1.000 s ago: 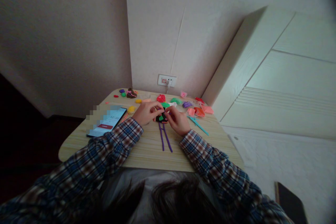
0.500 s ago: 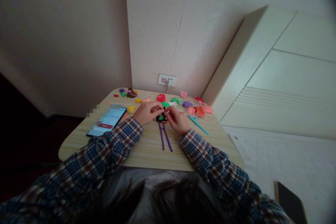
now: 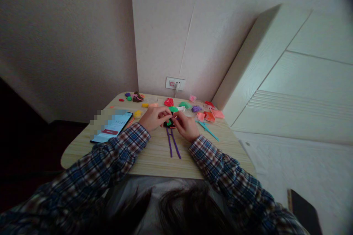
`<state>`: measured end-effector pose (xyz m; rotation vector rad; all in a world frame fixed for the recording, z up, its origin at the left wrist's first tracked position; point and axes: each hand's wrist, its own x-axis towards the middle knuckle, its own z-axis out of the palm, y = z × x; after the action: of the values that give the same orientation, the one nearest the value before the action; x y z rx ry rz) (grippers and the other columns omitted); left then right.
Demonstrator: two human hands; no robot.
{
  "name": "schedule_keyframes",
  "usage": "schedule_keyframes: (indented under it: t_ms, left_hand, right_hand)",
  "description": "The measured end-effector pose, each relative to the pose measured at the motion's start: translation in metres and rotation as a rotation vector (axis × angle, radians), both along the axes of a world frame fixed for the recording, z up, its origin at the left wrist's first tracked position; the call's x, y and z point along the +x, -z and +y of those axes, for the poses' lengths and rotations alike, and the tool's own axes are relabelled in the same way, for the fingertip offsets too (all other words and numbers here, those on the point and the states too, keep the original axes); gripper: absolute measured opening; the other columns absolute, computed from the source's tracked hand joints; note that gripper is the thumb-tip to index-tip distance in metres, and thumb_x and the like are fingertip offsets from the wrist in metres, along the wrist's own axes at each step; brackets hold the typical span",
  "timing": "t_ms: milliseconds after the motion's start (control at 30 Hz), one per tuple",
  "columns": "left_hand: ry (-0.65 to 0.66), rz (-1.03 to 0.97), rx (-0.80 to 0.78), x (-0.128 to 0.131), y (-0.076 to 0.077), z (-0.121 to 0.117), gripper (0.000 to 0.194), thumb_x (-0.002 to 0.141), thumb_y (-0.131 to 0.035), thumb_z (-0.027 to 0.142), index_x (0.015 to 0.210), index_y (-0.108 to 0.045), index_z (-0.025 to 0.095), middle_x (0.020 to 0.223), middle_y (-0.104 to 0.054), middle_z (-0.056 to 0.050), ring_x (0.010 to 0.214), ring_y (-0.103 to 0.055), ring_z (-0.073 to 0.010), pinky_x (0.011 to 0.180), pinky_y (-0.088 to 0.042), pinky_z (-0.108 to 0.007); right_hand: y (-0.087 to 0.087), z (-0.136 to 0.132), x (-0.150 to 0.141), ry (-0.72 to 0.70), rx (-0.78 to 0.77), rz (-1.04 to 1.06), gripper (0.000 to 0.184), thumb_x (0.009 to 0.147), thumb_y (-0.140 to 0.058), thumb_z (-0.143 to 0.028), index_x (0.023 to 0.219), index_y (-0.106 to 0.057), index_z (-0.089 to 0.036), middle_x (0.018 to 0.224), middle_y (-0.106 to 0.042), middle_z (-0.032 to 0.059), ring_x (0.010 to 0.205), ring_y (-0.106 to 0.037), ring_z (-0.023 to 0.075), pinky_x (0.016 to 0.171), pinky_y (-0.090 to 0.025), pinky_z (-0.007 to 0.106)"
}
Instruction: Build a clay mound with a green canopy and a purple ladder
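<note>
My left hand [image 3: 154, 118] and my right hand [image 3: 186, 126] meet over a small black clay piece [image 3: 167, 124] with green and pinkish patches. The fingers of both hands are pinched together at its upper edge. Whatever lies between the fingertips is too small and too covered to make out. Two thin purple clay strips [image 3: 173, 143], joined by a short crossbar, run from the black piece toward me on the table. Just behind my fingertips is a bright green lump of clay [image 3: 173, 109].
A phone [image 3: 114, 127] lies on the wooden table [image 3: 154, 161] left of my hands. Packets of coloured clay, among them red [image 3: 169, 102] and purple [image 3: 196, 108], line the back. A turquoise tool [image 3: 209, 131] lies at right. A brown clay lump [image 3: 137, 97] is at back left.
Almost nothing differs. Both hands stay pinched over the black piece, and the view has shifted very slightly.
</note>
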<state>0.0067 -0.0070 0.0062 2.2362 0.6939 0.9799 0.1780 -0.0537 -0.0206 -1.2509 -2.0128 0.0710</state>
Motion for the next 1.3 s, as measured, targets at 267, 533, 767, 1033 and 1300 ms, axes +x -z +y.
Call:
schedule_keyframes:
  t_ms: [267, 533, 767, 1033, 1300]
  left_hand:
    - [0.008, -0.004, -0.015, 0.0003, -0.0008, -0.0012, 0.020, 0.080, -0.055, 0.031, 0.080, -0.059, 0.011, 0.064, -0.063, -0.003, 0.042, -0.055, -0.0096, 0.039, -0.044, -0.017]
    - [-0.014, 0.005, 0.028, 0.0005, 0.0001, -0.0011, 0.019, 0.080, -0.055, 0.029, 0.080, -0.059, 0.011, 0.061, -0.062, -0.002, 0.041, -0.056, -0.0094, 0.039, -0.044, -0.016]
    - [-0.005, 0.010, 0.010, 0.0005, -0.0006, -0.0020, 0.019, 0.080, -0.055, 0.029, 0.080, -0.059, 0.011, 0.061, -0.062, -0.002, 0.041, -0.056, -0.0095, 0.038, -0.043, -0.016]
    - [0.004, 0.007, 0.020, 0.0005, 0.0005, -0.0014, 0.018, 0.080, -0.055, 0.030, 0.078, -0.058, 0.012, 0.060, -0.061, -0.001, 0.040, -0.055, -0.0088, 0.038, -0.042, -0.016]
    - [0.003, 0.017, 0.006, 0.0006, -0.0018, -0.0029, 0.019, 0.080, -0.055, 0.030, 0.079, -0.059, 0.012, 0.060, -0.062, -0.001, 0.040, -0.055, -0.0092, 0.038, -0.043, -0.016]
  right_hand:
    - [-0.0004, -0.0008, 0.0003, -0.002, 0.000, -0.002, 0.012, 0.090, -0.042, -0.029, 0.091, -0.051, -0.021, 0.055, -0.057, -0.0033, 0.046, -0.052, 0.0112, 0.048, -0.035, 0.021]
    - [0.0010, 0.0005, 0.0010, 0.011, 0.010, -0.032, 0.014, 0.090, -0.042, -0.030, 0.091, -0.052, -0.020, 0.057, -0.057, -0.0029, 0.048, -0.053, 0.0115, 0.049, -0.035, 0.021]
    - [0.0000, -0.0006, 0.0012, -0.002, -0.002, -0.034, 0.013, 0.089, -0.042, -0.029, 0.091, -0.052, -0.020, 0.056, -0.057, -0.0028, 0.047, -0.052, 0.0116, 0.048, -0.034, 0.021]
    - [-0.0023, -0.0007, 0.0004, -0.004, 0.000, -0.034, 0.013, 0.089, -0.042, -0.027, 0.091, -0.052, -0.019, 0.057, -0.057, -0.0024, 0.047, -0.052, 0.0117, 0.048, -0.034, 0.022]
    - [-0.0013, -0.0009, 0.0006, 0.005, -0.007, -0.050, 0.013, 0.089, -0.042, -0.028, 0.091, -0.051, -0.020, 0.058, -0.058, -0.0023, 0.048, -0.052, 0.0119, 0.049, -0.035, 0.022]
